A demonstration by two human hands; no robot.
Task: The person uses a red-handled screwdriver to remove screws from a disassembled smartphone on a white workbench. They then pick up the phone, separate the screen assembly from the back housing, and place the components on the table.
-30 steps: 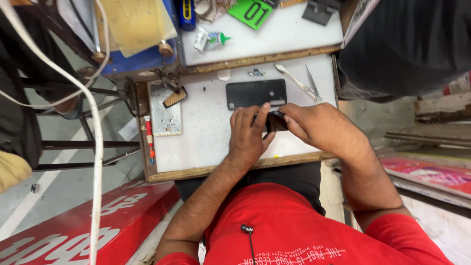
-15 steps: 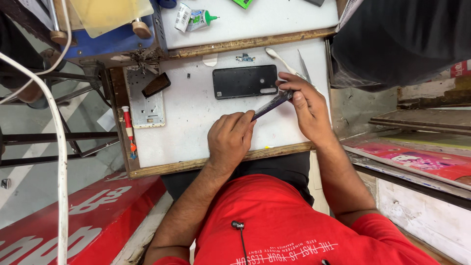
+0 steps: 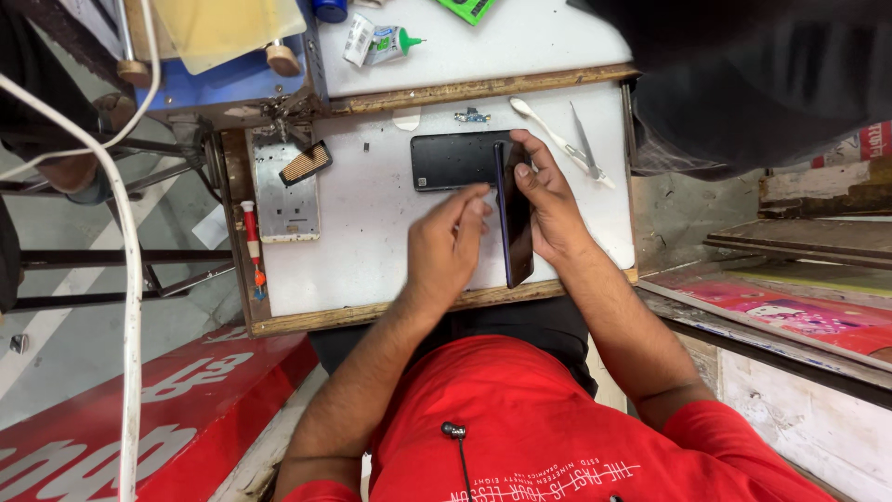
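We're working over a white board (image 3: pixel 372 232) with a wooden rim, held in front of us, a bigger white table (image 3: pixel 520 46) butted against its far edge. On the board lies a flat black phone panel (image 3: pixel 455 160), face or back we can't tell. Our right hand (image 3: pixel 550 209) grasps a second dark phone piece (image 3: pixel 516 218), stood on its long edge, tilted, one end just over the flat panel, the other near the board's near rim. Our left hand (image 3: pixel 449 244) is loose, fingers half curled, tips touching or just beside the upright piece; slightly blurred, so no firm grip to call. Progress, as a judgement: the phone looks split into two parts, one parked, one in hand; whether we're opening or closing it can't be read, no screws or cables visible in the gap. Around: a grey metal plate (image 3: pixel 286 191) with a small brush (image 3: pixel 305 163) on it at left, a red-handled screwdriver (image 3: pixel 251 244) along the left rim, a white spudger (image 3: pixel 553 138) and tweezers (image 3: pixel 585 144) at right, a glue bottle (image 3: pixel 376 44) on the far table. A tiny part (image 3: pixel 472 116) sits just beyond the flat panel. Nothing lies between our hands and the parts; tools are near the right hand.
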